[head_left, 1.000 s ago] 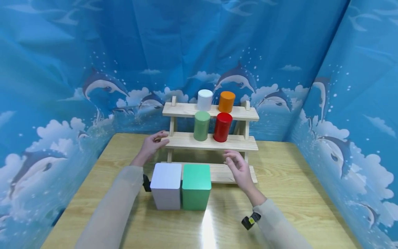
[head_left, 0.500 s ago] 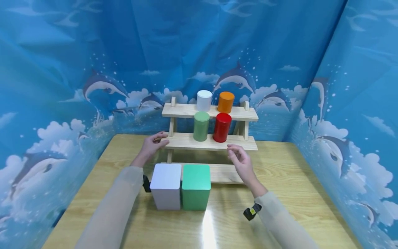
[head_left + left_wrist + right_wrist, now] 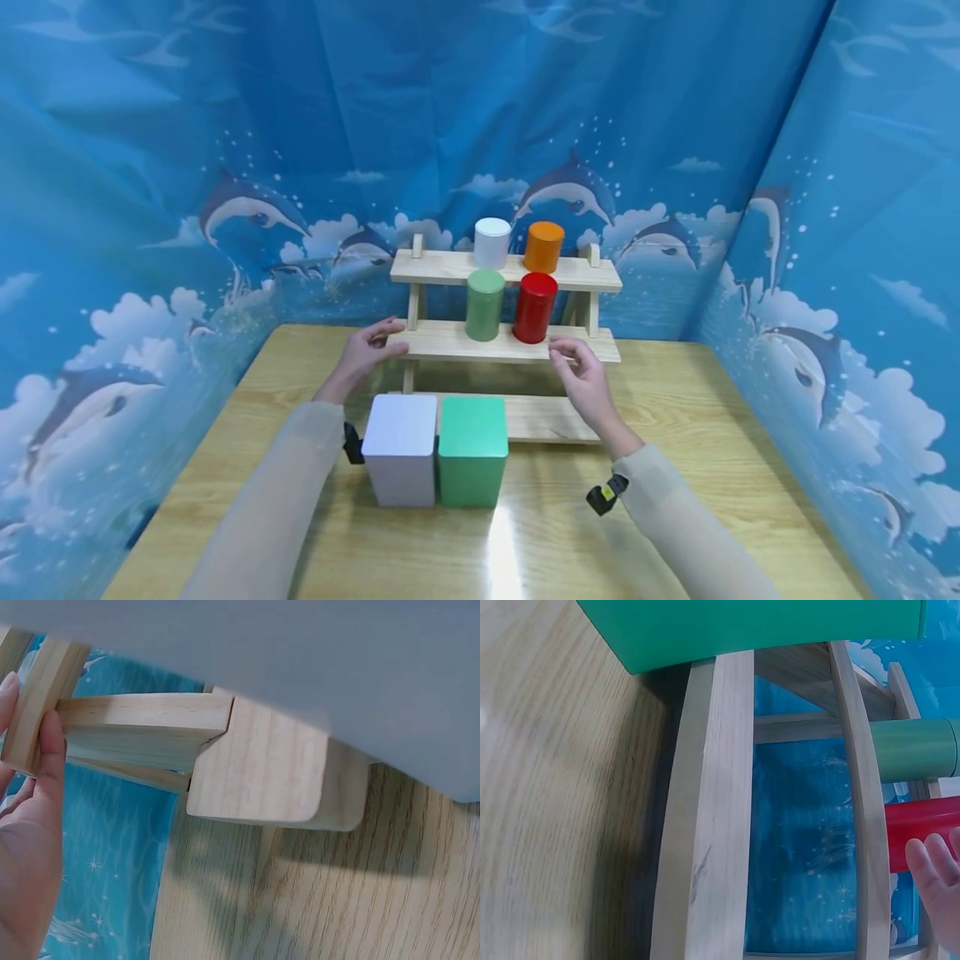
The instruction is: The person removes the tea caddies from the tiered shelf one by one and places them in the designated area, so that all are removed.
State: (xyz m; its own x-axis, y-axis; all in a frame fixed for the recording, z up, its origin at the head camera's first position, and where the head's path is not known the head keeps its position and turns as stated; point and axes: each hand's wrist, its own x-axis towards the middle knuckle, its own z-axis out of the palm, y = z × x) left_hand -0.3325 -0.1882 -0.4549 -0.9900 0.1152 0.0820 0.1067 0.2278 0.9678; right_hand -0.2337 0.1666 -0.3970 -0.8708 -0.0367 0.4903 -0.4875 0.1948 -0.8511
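Observation:
On the left side my left hand (image 3: 363,354) grips the end of the middle shelf of a three-tier wooden rack (image 3: 427,340). The left wrist view shows thumb and fingers on opposite faces of that board (image 3: 45,697). My right hand (image 3: 585,379) holds nothing, its fingers loosely bent at the front edge of the middle shelf. Just beyond its fingertips stands an upright red canister (image 3: 536,308), which the fingers overlap in the right wrist view. A light green canister (image 3: 485,306) is to the left of the red one.
The top shelf carries a white canister (image 3: 492,244) and an orange canister (image 3: 543,247). Before the rack, a pale lavender box (image 3: 401,454) and a green box (image 3: 473,454) stand side by side on the wooden table (image 3: 555,517). A blue dolphin-print curtain (image 3: 360,125) hangs behind.
My right hand has moved up and slightly right, from below the middle shelf's front edge to beside the red canister. The left hand stays on the shelf end.

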